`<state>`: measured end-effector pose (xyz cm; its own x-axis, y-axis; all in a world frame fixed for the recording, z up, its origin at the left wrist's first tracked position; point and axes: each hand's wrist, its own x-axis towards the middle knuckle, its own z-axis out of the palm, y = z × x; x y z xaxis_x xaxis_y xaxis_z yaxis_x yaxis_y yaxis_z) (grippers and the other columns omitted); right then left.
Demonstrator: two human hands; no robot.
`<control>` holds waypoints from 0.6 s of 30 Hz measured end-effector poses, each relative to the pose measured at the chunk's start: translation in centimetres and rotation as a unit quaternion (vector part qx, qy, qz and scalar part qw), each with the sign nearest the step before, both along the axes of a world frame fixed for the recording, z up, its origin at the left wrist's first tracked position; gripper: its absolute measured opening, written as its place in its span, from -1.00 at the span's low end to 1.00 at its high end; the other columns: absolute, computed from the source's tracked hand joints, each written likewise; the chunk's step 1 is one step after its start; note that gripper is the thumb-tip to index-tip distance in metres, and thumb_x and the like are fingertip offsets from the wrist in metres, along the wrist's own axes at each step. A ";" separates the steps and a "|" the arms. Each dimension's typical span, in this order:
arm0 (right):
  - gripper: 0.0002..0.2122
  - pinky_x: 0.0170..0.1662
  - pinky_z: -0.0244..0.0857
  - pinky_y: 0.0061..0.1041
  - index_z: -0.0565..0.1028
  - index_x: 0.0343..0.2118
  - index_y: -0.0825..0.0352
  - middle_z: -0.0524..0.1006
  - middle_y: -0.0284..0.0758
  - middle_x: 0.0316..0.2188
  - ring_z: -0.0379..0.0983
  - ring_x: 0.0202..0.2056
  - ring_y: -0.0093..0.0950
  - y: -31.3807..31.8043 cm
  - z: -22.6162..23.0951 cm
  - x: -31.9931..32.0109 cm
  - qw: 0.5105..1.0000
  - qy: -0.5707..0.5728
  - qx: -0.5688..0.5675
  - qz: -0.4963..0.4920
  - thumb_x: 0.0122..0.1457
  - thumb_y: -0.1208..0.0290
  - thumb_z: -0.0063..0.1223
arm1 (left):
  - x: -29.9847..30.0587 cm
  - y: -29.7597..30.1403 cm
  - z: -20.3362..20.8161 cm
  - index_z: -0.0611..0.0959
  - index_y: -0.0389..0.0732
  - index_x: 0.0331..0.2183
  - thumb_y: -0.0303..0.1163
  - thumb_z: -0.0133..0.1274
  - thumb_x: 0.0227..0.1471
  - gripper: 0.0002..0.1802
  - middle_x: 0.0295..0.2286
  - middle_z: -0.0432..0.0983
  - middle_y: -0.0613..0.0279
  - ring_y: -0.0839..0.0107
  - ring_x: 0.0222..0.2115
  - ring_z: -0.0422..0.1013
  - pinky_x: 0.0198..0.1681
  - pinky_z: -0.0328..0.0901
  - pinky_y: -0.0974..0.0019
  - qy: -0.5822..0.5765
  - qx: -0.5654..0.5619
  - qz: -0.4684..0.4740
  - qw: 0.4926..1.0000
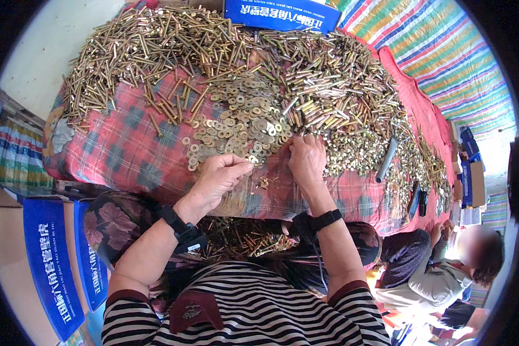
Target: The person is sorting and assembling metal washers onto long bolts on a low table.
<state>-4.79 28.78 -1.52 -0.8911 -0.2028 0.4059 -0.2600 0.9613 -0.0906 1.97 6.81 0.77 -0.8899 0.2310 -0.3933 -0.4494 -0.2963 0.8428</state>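
Observation:
My left hand (218, 177) is closed in a pinch at the near edge of a spread of flat brass-coloured washers (236, 130). What sits between its thumb and forefinger is too small to make out. To its right, my right hand (307, 160) has its fingers curled down where the washers meet a pile of small shiny nuts (357, 153); its fingertips are partly hidden. Beyond that hand lie gold-coloured sleeves or bolts (323, 106) in a heap. Long thin bolts (150, 46) are piled at the far left. All rest on a red checked cloth (132, 155).
A grey tube (387, 160) lies on the nuts. One blue box (282, 12) stands at the far edge, and blue-and-brown cartons (52, 265) at the left. More metal parts (242, 237) lie below the table edge. Another person (444, 277) sits at the right.

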 end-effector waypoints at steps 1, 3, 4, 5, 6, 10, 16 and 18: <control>-0.90 -0.23 0.24 -0.19 0.51 -0.43 0.30 0.45 -0.21 -0.48 0.41 -0.34 -0.18 0.0 0.0 0.1 1.000 -0.018 0.004 0.003 0.03 0.40 0.08 | 0.0 -0.1 0.0 0.60 -0.23 -0.41 -0.37 0.14 0.03 -0.87 -0.61 0.35 0.50 0.75 -0.66 0.15 -0.62 0.01 0.64 -0.005 0.009 0.012 1.000; -0.91 -0.29 0.28 -0.33 0.50 -0.40 0.32 0.47 -0.22 -0.47 0.44 -0.38 -0.30 -0.6 0.7 0.6 1.000 -0.015 0.017 0.008 0.03 0.46 0.08 | 0.0 -0.5 0.0 0.59 -0.22 -0.44 -0.39 0.14 0.02 -0.89 -0.62 0.33 0.50 0.75 -0.67 0.13 -0.64 -0.01 0.63 -0.016 0.015 0.022 1.000; -0.91 -0.29 0.28 -0.33 0.50 -0.40 0.32 0.47 -0.22 -0.47 0.44 -0.38 -0.30 -1.1 1.1 1.1 1.000 -0.016 0.016 0.010 0.03 0.46 0.08 | -0.1 -0.7 0.1 0.58 -0.22 -0.46 -0.41 0.14 0.01 -0.90 -0.63 0.32 0.50 0.76 -0.68 0.11 -0.66 -0.03 0.63 -0.026 0.022 0.028 0.999; -0.92 -0.33 0.30 -0.38 0.49 -0.41 0.33 0.50 -0.23 -0.48 0.45 -0.43 -0.31 -1.3 1.5 1.6 0.986 -0.076 -0.145 0.027 0.02 0.49 0.06 | -0.2 -0.8 0.2 0.58 -0.22 -0.46 -0.41 0.14 0.01 -0.90 -0.63 0.32 0.50 0.76 -0.68 0.11 -0.66 -0.03 0.63 -0.026 0.024 0.027 0.999; -0.93 -0.37 0.32 -0.43 0.49 -0.42 0.35 0.52 -0.25 -0.50 0.46 -0.49 -0.32 -1.9 2.0 2.3 0.942 -0.135 -0.303 0.045 0.01 0.51 0.04 | -0.2 -1.1 0.3 0.57 -0.21 -0.48 -0.42 0.13 -0.01 -0.91 -0.64 0.30 0.50 0.76 -0.70 0.09 -0.67 -0.05 0.63 -0.031 0.033 0.032 0.998; -0.89 -0.42 0.24 -0.72 0.50 -0.31 0.42 0.47 -0.48 -0.54 0.32 -0.50 -0.75 -4.3 3.1 5.1 0.735 -0.288 -0.609 0.074 0.09 0.56 0.04 | -0.2 -1.0 0.4 0.55 -0.21 -0.50 -0.45 0.13 -0.03 -0.91 -0.66 0.26 0.50 0.75 -0.74 0.05 -0.71 -0.09 0.62 -0.038 0.057 0.043 0.997; -0.91 -0.41 0.24 -0.74 0.49 -0.29 0.41 0.48 -0.51 -0.50 0.34 -0.48 -0.77 -5.3 3.5 6.8 0.712 -0.311 -0.620 0.106 0.14 0.57 0.05 | 0.3 -1.3 1.0 0.52 -0.17 -0.55 -0.45 0.13 -0.04 -0.88 -0.70 0.23 0.51 0.73 -0.76 0.04 -0.71 -0.12 0.58 -0.040 0.067 0.027 0.997; -0.91 -0.40 0.26 -0.73 0.49 -0.29 0.41 0.49 -0.50 -0.49 0.35 -0.46 -0.76 -5.3 3.5 7.0 0.676 -0.320 -0.652 0.120 0.14 0.58 0.06 | 0.4 -1.4 1.3 0.52 -0.16 -0.57 -0.45 0.12 -0.04 -0.86 -0.70 0.23 0.51 0.73 -0.76 0.03 -0.71 -0.12 0.57 -0.041 0.062 0.028 0.997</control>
